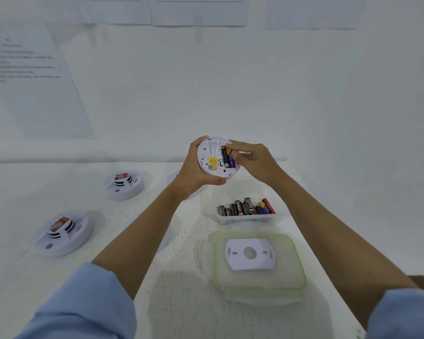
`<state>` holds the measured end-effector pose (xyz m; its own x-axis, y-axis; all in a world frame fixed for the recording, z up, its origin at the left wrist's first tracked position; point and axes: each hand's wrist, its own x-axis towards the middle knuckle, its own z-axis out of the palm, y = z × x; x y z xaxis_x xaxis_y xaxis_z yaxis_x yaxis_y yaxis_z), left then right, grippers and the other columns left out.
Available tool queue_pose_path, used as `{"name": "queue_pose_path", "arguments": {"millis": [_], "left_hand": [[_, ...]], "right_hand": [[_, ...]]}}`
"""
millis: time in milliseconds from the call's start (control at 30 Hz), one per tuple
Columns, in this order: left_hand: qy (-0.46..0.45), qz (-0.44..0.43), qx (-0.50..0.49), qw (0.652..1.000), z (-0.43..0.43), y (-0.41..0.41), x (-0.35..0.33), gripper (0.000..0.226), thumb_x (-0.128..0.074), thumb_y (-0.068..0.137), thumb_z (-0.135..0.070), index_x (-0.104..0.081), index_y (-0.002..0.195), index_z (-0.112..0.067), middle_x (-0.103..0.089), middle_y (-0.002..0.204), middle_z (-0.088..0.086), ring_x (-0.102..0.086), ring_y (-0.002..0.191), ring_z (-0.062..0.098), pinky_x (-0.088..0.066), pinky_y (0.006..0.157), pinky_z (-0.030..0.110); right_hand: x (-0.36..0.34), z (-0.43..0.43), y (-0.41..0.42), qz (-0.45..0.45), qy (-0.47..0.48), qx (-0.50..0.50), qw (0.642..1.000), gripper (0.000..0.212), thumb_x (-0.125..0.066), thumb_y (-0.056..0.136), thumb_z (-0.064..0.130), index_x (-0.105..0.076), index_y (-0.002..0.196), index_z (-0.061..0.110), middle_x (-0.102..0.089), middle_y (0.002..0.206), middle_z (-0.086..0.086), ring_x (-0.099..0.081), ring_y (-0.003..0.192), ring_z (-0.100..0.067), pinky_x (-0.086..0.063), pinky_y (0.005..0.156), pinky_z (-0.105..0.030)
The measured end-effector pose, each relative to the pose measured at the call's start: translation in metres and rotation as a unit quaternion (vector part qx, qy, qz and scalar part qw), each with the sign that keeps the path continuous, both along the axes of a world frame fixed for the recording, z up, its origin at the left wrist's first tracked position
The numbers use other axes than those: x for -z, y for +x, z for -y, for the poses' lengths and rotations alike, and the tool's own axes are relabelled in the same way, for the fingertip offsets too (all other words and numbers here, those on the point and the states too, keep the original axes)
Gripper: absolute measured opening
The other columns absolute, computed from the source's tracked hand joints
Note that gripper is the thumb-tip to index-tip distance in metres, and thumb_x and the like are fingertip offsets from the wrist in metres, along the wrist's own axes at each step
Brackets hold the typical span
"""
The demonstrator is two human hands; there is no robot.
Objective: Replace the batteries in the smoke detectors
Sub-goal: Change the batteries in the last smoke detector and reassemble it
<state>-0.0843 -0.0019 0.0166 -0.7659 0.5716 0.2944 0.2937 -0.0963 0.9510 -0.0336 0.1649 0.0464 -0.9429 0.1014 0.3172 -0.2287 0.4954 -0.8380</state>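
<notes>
My left hand (194, 171) grips a round white smoke detector (212, 157) in the air, its back side facing me with a yellow label and an open battery bay. A blue and yellow battery (230, 158) lies in that bay beside a black one. The fingers of my right hand (252, 159) pinch the blue battery at the bay. Below the hands stands a clear tub (249, 217) holding several black, red and purple batteries (245, 207).
Two more white smoke detectors sit on the white table at the left, one at the back (124, 184) and one nearer (64, 232). A clear lid with a green rim (258, 263) lies in front of the tub, carrying a white mounting plate (250, 253). Papers hang on the wall behind.
</notes>
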Motion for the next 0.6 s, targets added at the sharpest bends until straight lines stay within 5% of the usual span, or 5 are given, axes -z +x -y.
{"name": "queue_pose_path", "arguments": {"millis": [100,333,467,600], "left_hand": [[-0.025,-0.007,0.001,1.000,0.007,0.008,0.004,0.104,-0.077,0.048,0.010,-0.024,0.136,-0.008,-0.043,0.121,-0.001,-0.049,0.109,0.008,-0.051,0.075,0.014],[-0.043,-0.005,-0.007,0.999,0.028,0.048,0.015,0.103,-0.079,0.046,0.002,-0.028,0.134,-0.015,-0.045,0.125,0.001,-0.049,0.113,0.011,-0.054,0.081,0.021],[-0.056,-0.005,-0.015,0.998,0.035,0.074,0.018,0.104,-0.080,0.051,0.016,-0.028,0.135,-0.013,-0.046,0.123,-0.003,-0.051,0.111,0.008,-0.054,0.078,0.020],[-0.060,0.000,-0.038,0.997,0.043,0.098,0.021,0.098,-0.077,0.055,0.020,-0.029,0.132,-0.015,-0.044,0.123,-0.004,-0.049,0.111,0.009,-0.053,0.078,0.017]], "right_hand": [[0.003,0.001,0.011,0.030,-0.029,-0.008,0.999,0.033,-0.051,0.092,0.005,-0.055,0.125,0.008,-0.056,0.128,-0.004,-0.054,0.118,-0.018,-0.049,0.093,-0.029],[0.011,0.011,0.049,0.081,-0.052,-0.042,0.995,0.047,-0.059,0.086,0.000,-0.047,0.131,0.008,-0.051,0.134,-0.008,-0.054,0.108,-0.011,-0.052,0.080,-0.018],[0.015,0.011,0.075,0.093,-0.079,-0.045,0.992,0.047,-0.062,0.084,0.000,-0.049,0.128,0.008,-0.053,0.131,-0.009,-0.054,0.116,-0.021,-0.046,0.099,-0.034],[0.021,0.006,0.104,0.077,-0.016,-0.013,0.997,0.034,-0.067,0.079,-0.002,-0.059,0.110,0.008,-0.062,0.112,-0.012,-0.059,0.082,-0.013,-0.050,0.078,-0.017]]}}
